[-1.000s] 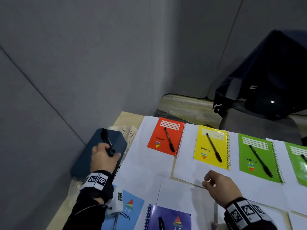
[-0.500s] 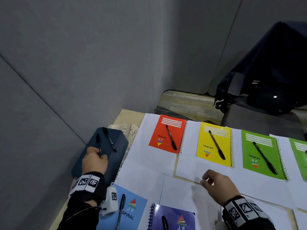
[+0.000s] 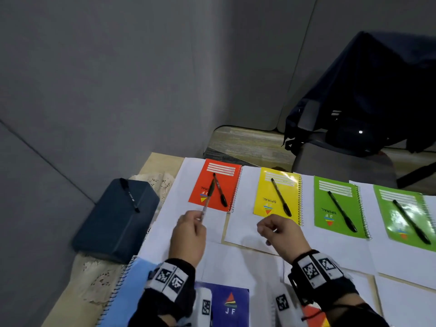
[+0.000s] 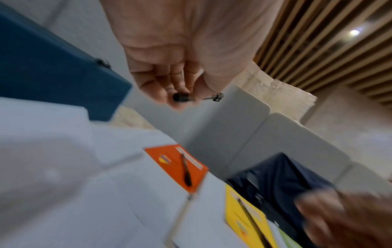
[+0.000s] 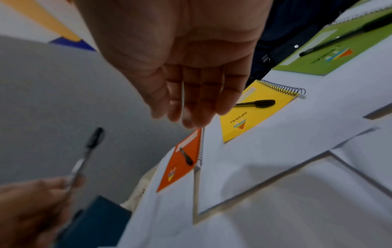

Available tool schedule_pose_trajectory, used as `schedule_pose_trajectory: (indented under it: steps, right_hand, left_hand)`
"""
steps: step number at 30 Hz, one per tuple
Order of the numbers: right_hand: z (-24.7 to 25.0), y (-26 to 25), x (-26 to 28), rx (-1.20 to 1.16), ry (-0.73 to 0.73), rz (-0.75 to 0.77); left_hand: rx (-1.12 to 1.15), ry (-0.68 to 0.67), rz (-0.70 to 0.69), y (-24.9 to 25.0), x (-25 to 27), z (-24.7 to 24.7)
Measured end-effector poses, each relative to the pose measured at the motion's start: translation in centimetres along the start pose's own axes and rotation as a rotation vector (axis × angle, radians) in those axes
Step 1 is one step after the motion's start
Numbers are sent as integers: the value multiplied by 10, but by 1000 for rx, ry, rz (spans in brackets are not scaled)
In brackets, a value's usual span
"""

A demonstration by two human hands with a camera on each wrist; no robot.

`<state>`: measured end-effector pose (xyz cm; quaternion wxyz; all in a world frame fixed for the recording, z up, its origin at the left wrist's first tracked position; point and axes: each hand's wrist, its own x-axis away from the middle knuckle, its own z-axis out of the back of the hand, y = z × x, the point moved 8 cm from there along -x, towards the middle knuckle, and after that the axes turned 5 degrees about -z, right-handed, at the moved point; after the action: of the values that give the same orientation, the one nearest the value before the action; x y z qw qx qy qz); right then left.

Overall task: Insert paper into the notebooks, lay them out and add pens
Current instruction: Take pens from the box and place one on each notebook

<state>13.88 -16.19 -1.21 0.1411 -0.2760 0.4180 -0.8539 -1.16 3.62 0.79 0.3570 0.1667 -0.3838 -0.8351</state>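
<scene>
My left hand (image 3: 197, 217) pinches a black pen (image 3: 208, 197) by its lower end; the pen points up over the orange notebook (image 3: 224, 175). That notebook carries its own pen (image 3: 221, 197). In the left wrist view the held pen's end (image 4: 181, 97) shows between my fingertips. My right hand (image 3: 266, 226) hovers over white paper (image 3: 245, 232) below the yellow notebook (image 3: 264, 194), fingers loosely curled and holding nothing. Two green notebooks (image 3: 339, 215) (image 3: 401, 223) lie to the right, each with a pen. A light blue notebook (image 3: 132, 291) and a purple one (image 3: 233, 305) lie near me.
A dark blue box (image 3: 113, 223) sits at the table's left on a lace cloth, with one more pen (image 3: 129, 195) on its lid. Grey partition walls stand close on the left and behind. A chair with a dark bag (image 3: 368, 102) stands beyond the table's far edge.
My left hand left the blue box with one pen and moved right, over the paper below the orange notebook. One pen stayed on the box. My right hand shifted slightly.
</scene>
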Motion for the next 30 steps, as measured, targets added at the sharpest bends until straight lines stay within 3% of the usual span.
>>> schedule_pose_trajectory:
  steps: [8,18,23,30]
  right_hand:
    - [65,20,9,-416,132,-68]
    - [154,87,39,-657,198,-138]
    - [206,121,55,-700,271,-136]
    - [282,188,82,-527,412,-190]
  left_hand:
    - [0,-296,-172,79,42,-107]
    - [-3,-452,-362,164,89,-197]
    - [-5,-522,-437,208,114,-241]
    - [-53,-620,-456,242,144,-303]
